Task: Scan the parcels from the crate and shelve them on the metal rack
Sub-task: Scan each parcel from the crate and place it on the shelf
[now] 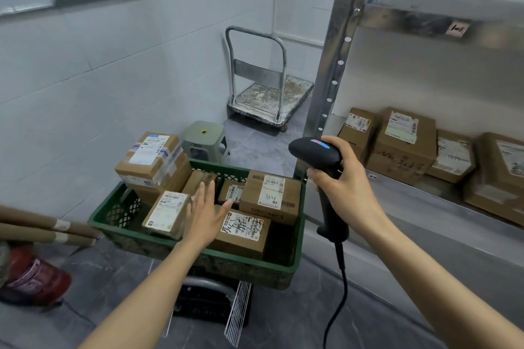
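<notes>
Fingers of left hand (208,212) straight and spread, holding nothing; palm over parcels (167,214) in green crate (198,259), near centre. Right hand (347,188) curled round handle of black barcode scanner (317,154), head pointing left, cable hanging down. SIBIONICS box (270,198) at crate's right side. At right, metal rack (331,65); four labelled cartons (402,144) on its shelf. Far: platform trolley (269,99), grey stool (202,136).

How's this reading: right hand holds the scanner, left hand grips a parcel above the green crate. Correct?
No. Head view: the left hand is open, fingers straight, above the green crate, holding nothing. The right hand does hold the scanner.
</notes>
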Demonstrator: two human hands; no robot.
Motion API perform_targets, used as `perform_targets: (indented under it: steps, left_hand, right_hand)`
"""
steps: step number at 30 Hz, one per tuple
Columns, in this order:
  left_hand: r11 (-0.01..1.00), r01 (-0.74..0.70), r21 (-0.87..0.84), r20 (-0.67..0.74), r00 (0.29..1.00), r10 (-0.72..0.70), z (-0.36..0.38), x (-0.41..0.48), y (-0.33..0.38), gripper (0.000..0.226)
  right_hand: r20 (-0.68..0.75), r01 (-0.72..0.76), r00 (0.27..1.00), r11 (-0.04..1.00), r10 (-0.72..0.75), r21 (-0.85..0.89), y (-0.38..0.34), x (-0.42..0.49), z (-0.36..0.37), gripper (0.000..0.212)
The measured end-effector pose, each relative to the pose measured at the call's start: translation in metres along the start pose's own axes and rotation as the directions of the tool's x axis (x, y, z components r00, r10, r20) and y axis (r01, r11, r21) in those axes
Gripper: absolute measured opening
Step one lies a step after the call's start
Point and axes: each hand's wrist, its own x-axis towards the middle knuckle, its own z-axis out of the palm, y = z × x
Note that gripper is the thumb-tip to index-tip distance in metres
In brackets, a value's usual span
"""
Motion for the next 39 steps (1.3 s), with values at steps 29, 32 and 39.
perform_targets:
  steps: [29, 32, 39]
  left_hand:
    - [0.907, 0.08, -0.413, 0.381, 0.92, 0.092, 0.128, 0.169, -0.011, 0.068]
    - [0.927, 0.083, -0.366, 0.394, 0.916, 0.074, 0.138, 0.171, -0.014, 0.067]
    - [0.929, 0.072, -0.364, 0.404, 0.911, 0.088, 0.149, 0.173, -0.022, 0.072]
  right_hand:
    - [-0.201, -0.204, 0.962, 0.976, 0.187, -0.071, 0.089, 0.104, 0.035, 0.053]
    - [-0.201, -0.223, 0.957, 0.973, 0.208, -0.058, 0.097, 0.107, 0.036, 0.052]
    - [-0.203, -0.217, 0.959, 0.974, 0.199, -0.069, 0.105, 0.113, 0.032, 0.053]
